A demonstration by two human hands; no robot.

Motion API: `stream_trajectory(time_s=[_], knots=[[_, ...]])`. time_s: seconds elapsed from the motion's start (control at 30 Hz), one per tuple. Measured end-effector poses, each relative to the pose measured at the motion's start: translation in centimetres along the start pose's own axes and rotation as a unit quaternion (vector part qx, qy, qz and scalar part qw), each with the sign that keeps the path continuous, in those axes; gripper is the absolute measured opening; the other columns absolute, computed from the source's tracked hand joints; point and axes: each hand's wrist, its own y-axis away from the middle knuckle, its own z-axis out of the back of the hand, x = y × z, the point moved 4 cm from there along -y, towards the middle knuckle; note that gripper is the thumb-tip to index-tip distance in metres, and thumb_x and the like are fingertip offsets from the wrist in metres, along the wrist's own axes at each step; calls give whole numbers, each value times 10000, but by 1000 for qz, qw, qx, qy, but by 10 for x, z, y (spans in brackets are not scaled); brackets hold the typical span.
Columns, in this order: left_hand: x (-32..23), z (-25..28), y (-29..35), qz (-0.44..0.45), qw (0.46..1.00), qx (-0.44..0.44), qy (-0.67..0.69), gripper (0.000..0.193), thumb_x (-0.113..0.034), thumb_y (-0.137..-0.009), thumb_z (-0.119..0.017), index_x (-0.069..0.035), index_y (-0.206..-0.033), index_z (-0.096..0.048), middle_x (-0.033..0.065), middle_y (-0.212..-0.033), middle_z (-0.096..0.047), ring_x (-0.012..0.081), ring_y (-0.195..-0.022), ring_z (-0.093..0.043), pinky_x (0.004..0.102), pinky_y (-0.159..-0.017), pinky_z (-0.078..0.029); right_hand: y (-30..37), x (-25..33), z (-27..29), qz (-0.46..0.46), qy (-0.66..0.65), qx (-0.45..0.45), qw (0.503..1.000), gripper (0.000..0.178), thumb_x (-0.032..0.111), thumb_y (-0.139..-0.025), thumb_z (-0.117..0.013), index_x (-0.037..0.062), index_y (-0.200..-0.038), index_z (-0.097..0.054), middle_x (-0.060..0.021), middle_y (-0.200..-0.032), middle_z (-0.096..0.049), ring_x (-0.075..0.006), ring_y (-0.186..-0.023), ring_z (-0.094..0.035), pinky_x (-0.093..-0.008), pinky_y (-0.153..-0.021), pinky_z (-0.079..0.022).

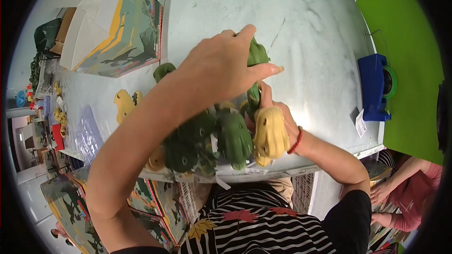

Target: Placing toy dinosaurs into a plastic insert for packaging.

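My left hand (223, 56) reaches over from the left, its fingers closed round a green toy dinosaur (258, 54). Below it, my right hand (282, 110), with a red bead bracelet at the wrist, has its fingers round the lower, narrow green part of what looks like the same toy. A yellow toy dinosaur (271, 134) stands in front of the right hand and hides part of it. Beside that, several green toy dinosaurs crowd the table's near edge, one of them a ridged green dinosaur (235, 136). My left forearm covers part of this group.
A patterned display box (125, 33) stands at the far left, with another yellow dinosaur (125, 105) and clear plastic bags (87, 129) nearer. A blue tape dispenser (374, 87) with green tape sits at the right edge. A co-worker (409, 193) is at lower right.
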Motion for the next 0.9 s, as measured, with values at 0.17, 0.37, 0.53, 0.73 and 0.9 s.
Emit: stream_trajectory(time_s=[0.17, 0.37, 0.53, 0.73, 0.9], knots=[[2, -10, -4, -50, 995, 55, 64, 449, -333, -786, -648, -48, -1100, -502, 224, -847, -579, 360, -942, -527, 415, -796, -451, -10, -15, 10, 234, -240, 163, 928, 782, 128, -770, -693, 61, -1358, -183, -38, -1073, -532, -132, -916, -547, -287, -793, -469], [6, -16, 6, -6, 989, 81, 122, 425, -292, -783, -644, -100, -1123, -476, 161, -898, -552, 304, -1010, -469, 379, -796, -433, -17, -11, 8, 52, -400, 311, 860, 722, 64, -799, -643, 75, -1378, -211, 15, -1082, -475, -63, -961, -488, -226, -884, -421], [1, -15, 14, -25, 989, 81, 119, 434, -285, -771, -655, -101, -1119, -474, 157, -870, -531, 303, -977, -488, 368, -784, -435, -10, -6, 3, 52, -457, 230, 858, 828, 312, -669, -762, 26, -1316, -331, -30, -1119, -508, -113, -1051, -499, -287, -938, -422], [-13, -8, 25, -55, 990, 87, 95, 423, -267, -771, -662, -110, -1118, -478, 137, -941, -519, 274, -890, -524, 339, -772, -434, -5, -8, 13, 161, -316, 228, 907, 689, 341, -653, -744, 76, -1222, -459, -93, -1022, -584, -248, -956, -577, -343, -822, -470], [-9, 8, 37, -56, 990, 108, 66, 418, -260, -782, -663, -108, -1122, -473, 97, -1025, -521, 241, -893, -535, 325, -784, -430, -9, 15, 21, 191, -250, 245, 917, 568, 327, -660, -733, 68, -1121, -522, -82, -997, -608, -260, -891, -603, -343, -792, -483]])
